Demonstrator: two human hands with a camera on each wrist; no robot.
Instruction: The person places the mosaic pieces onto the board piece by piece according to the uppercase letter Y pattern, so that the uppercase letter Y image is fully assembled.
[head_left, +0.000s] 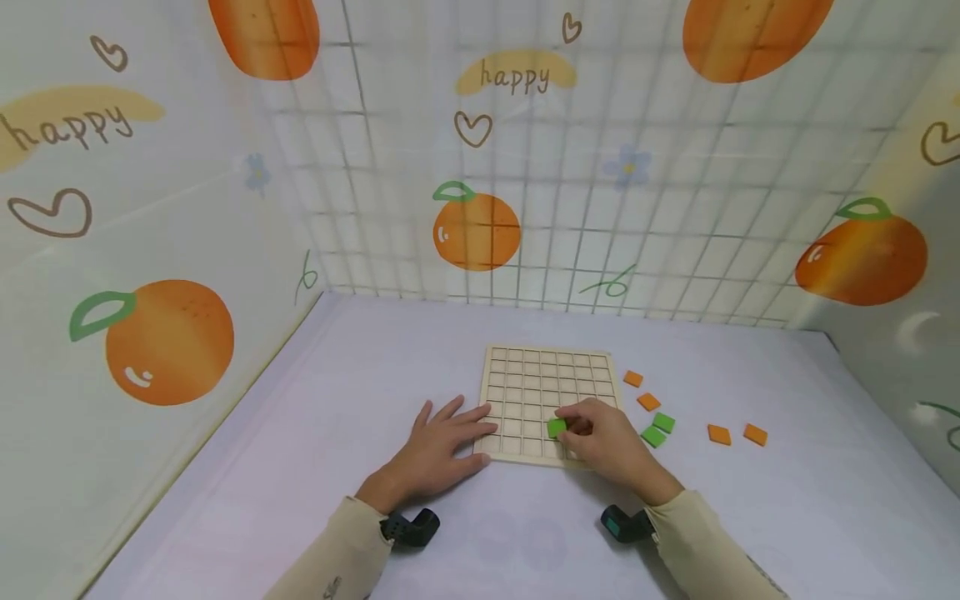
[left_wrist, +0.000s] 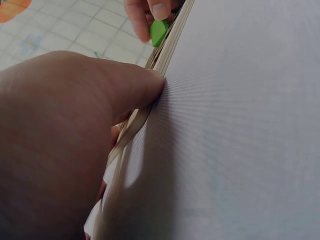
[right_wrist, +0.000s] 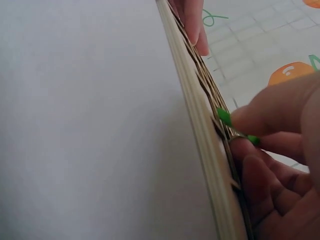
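Observation:
A pale wooden grid board (head_left: 515,392) with raised lines between its square cells lies on the table. My right hand (head_left: 609,439) pinches a small green square tile (head_left: 556,428) between thumb and fingers over the board's near-right part. In the right wrist view green shows at two spots by the fingertips, the rest being covered by fingers. My left hand (head_left: 438,446) lies spread with straight fingers, the fingertips on the board's left edge. Seen from the left wrist, its thumb (left_wrist: 145,85) touches the board's near edge.
Right of the board lie two loose green tiles (head_left: 663,422) and several orange tiles (head_left: 719,435) on the pale tabletop (head_left: 360,358). A white curtain (head_left: 405,167) printed with oranges stands behind and at the sides. Each wrist carries a dark camera (head_left: 412,528).

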